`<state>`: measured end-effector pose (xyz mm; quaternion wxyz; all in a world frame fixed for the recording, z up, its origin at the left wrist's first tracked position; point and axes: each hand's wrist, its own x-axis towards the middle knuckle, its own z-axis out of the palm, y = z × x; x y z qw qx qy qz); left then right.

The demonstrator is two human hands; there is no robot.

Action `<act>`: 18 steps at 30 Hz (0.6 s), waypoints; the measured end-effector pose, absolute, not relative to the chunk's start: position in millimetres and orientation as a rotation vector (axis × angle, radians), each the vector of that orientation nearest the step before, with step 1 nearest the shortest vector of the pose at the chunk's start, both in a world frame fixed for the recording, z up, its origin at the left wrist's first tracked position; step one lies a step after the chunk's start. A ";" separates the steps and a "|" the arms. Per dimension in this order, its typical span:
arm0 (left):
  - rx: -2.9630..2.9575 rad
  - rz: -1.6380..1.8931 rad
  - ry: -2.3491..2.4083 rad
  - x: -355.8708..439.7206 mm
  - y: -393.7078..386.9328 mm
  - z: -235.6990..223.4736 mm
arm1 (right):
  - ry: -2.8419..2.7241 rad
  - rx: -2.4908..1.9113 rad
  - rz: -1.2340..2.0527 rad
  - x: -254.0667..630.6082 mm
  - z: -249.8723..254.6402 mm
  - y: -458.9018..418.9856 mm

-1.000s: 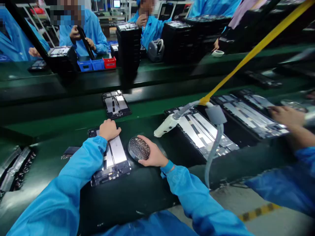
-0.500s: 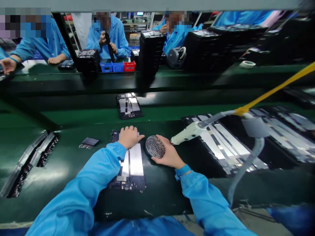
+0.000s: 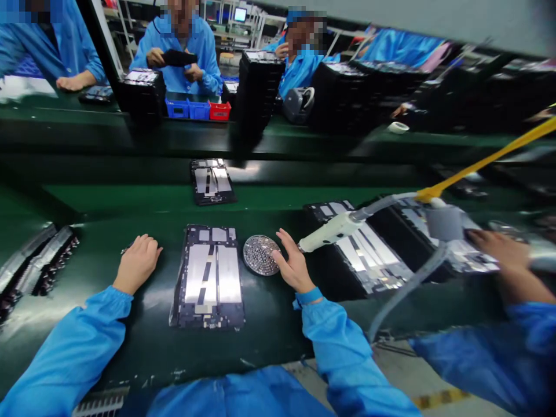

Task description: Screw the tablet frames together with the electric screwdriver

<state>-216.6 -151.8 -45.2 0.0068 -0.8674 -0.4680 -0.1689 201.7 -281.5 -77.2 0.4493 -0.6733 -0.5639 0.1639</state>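
An open tablet chassis (image 3: 208, 278) with silver plates lies flat on the dark green belt in front of me. My left hand (image 3: 138, 262) rests to its left, fingers curled down over a small black part that is almost wholly hidden. My right hand (image 3: 293, 267) sits to the chassis's right with fingers spread, touching the edge of a round metal dish of screws (image 3: 259, 255). A white electric screwdriver (image 3: 330, 231) hangs just right of that hand on a hose and a yellow strap (image 3: 482, 161).
More chassis lie on the belt ahead (image 3: 212, 180) and to the right (image 3: 362, 255), where a co-worker's hand (image 3: 499, 246) works. Strips of parts (image 3: 35, 266) lie at the left. Black tray stacks (image 3: 256, 75), blue and red bins (image 3: 195, 109) and other people are across the line.
My left hand has left the chassis and moved left onto the small black part. My right hand has let go of the screw dish, which now lies on the belt.
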 end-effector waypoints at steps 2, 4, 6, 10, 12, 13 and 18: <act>-2.739 -0.637 -1.436 -218.6 -149.0 -48.4 | -1.289 -1.713 0.357 200.0 -77.6 -287.2; -2.760 -0.742 -1.403 -222.8 -147.0 -47.3 | -1.173 -1.756 0.308 198.4 -77.2 -292.8; -2.774 -0.841 -1.377 -225.9 -147.1 -41.6 | -1.065 -1.796 0.262 197.4 -74.7 -298.9; -2.826 -0.989 -1.333 -217.2 -153.9 -19.7 | -0.908 -1.907 0.138 198.7 -62.5 -312.3; -2.896 -1.021 -1.285 -205.4 -158.1 -9.2 | -0.840 -1.980 0.016 200.9 -55.0 -314.6; -2.940 -1.028 -1.253 -198.8 -159.9 -5.4 | -0.809 -2.011 -0.056 202.2 -51.5 -313.2; -3.131 -1.048 -1.096 -170.5 -163.3 -2.7 | -0.747 -2.029 -0.313 210.5 -40.6 -283.9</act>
